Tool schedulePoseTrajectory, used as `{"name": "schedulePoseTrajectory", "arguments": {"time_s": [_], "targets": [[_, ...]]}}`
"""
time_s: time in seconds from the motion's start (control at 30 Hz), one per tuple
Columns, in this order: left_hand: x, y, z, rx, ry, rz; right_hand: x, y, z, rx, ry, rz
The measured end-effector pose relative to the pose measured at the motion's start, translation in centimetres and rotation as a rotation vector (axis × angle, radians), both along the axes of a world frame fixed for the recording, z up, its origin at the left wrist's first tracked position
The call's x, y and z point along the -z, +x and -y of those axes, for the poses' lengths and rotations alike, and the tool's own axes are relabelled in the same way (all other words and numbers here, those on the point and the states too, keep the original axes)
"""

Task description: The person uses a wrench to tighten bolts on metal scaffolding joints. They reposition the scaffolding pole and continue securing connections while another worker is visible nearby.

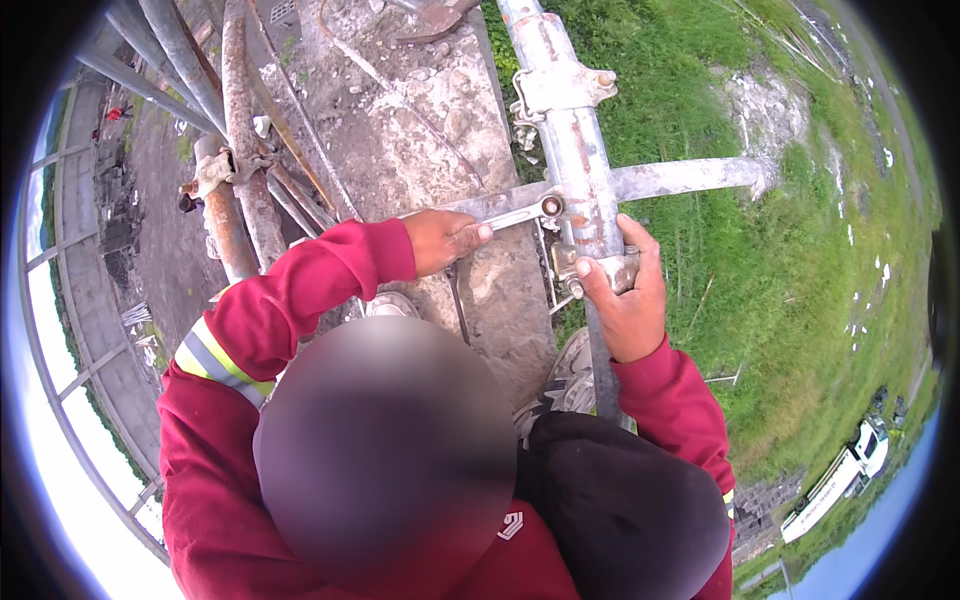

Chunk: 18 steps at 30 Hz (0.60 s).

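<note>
Head view: left hand (443,243) wrapped round silver metal wrench (516,216), long axis toward 2 o'clock, ring end just beside grey, rust-streaked metal pipe (583,150). Right hand (634,315), nearer pipe, half-curled, grips grey metal coupler (617,267) at ring's 5 o'clock.

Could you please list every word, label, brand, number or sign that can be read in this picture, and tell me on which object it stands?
There is no text that I can read clearly.
White truck: marks along its side, too small to read.
Red top: a white emblem, with no readable word.
Wrench: no marking that I can make out.
</note>
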<state>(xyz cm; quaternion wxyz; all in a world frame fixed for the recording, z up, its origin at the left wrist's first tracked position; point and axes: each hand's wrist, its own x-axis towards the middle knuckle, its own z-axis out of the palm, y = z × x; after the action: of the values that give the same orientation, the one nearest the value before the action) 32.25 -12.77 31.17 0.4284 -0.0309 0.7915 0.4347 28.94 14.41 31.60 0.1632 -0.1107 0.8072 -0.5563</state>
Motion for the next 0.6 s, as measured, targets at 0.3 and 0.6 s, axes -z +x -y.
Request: {"name": "schedulePoseTrajectory", "arguments": {"time_s": [0.3, 0.6], "targets": [[-0.4, 4.7, -3.7, -0.540, 0.253, 0.245, 0.1, -0.2, 0.0, -0.031, 0.058, -0.114], [4.4, 6.8, -13.2, -1.014, 0.707, 0.231, 0.1, 0.1, 0.1, -0.011, -0.060, -0.017]]}}
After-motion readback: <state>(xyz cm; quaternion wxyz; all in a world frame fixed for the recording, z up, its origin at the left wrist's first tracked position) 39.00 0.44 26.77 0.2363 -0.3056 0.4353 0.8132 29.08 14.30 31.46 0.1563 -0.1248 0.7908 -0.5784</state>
